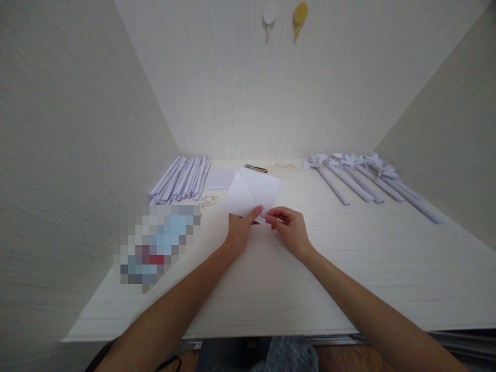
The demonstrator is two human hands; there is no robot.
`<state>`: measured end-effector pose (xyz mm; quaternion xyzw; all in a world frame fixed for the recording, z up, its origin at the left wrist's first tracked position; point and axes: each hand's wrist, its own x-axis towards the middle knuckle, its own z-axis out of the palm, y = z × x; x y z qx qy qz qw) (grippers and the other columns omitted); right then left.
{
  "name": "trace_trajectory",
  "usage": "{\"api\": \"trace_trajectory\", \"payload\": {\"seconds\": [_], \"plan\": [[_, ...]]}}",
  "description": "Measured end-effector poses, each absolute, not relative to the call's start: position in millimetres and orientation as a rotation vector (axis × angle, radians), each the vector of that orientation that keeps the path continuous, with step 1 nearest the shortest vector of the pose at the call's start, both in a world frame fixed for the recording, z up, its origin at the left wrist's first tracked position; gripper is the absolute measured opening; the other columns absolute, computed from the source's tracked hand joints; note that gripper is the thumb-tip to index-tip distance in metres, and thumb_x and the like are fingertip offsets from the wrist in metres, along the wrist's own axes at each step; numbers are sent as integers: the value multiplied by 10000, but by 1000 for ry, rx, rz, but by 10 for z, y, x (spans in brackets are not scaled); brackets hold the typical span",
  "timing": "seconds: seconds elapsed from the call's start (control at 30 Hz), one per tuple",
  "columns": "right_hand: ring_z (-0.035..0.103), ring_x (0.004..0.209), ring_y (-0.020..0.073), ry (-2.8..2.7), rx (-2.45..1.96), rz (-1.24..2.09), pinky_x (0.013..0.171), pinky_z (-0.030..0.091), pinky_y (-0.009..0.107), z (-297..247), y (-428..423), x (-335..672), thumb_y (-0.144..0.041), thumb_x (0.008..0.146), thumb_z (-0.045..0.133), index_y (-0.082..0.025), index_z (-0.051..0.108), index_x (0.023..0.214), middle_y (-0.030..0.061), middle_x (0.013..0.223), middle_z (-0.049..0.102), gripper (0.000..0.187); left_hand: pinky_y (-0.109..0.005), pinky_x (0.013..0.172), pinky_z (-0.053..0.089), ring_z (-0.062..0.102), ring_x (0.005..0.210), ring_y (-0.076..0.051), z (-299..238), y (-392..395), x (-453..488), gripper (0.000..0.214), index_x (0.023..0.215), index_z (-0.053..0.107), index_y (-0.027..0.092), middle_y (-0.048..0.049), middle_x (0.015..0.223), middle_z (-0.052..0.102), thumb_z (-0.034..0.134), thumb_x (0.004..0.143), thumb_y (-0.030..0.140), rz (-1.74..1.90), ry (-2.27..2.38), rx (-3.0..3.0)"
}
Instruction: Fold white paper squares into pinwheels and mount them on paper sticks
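While the left hand [239,230] clamps paper [253,188], the right hand [290,227] pinches alongside.

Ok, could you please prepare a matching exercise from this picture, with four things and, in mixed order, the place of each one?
1. white sheet
2. snips
3. yellow hook
4. paper sticks with folded tops

A. on the back wall
B. at the right side of the table
C. held in the left hand
D. lying just beyond the white sheet

Pairs: 1-C, 2-D, 3-A, 4-B
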<state>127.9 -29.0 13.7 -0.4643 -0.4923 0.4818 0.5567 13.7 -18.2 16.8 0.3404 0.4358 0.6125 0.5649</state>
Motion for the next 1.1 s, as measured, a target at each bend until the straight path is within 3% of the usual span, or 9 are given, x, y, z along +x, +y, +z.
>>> {"api": "trace_trajectory", "payload": {"seconds": [0.63, 0.9, 1.1], "plan": [[419, 475, 58, -1100, -1019, 1158, 448, 322, 207, 77, -285, 1249, -247, 556, 700, -183, 488, 632, -60, 549, 506, 234, -209, 445, 445, 551, 552, -111, 137, -150, 131, 287, 749, 601, 135, -14, 677, 623, 700, 514, 266, 1419, 1054, 897], [412, 466, 53, -1104, -976, 1201, 455, 314, 204, 95, -298, 1261, -243, 565, 698, -185, 466, 631, -78, 514, 481, 247, -195, 397, 360, 429, 396, -70, 213, -182, 62, 193, 494, 502, 160, 47, 442, 482, 636, 579, 270, 1255, 1131, 1219], [436, 481, 58, -1152, -972, 1222, 461, 329, 201, 106, -324, 1270, -247, 572, 685, -189, 458, 641, -72, 537, 494, 245, -218, 423, 345, 412, 404, -84, 184, -196, 75, 196, 481, 518, 183, 37, 435, 474, 626, 609, 285, 1112, 1140, 1163]]}}
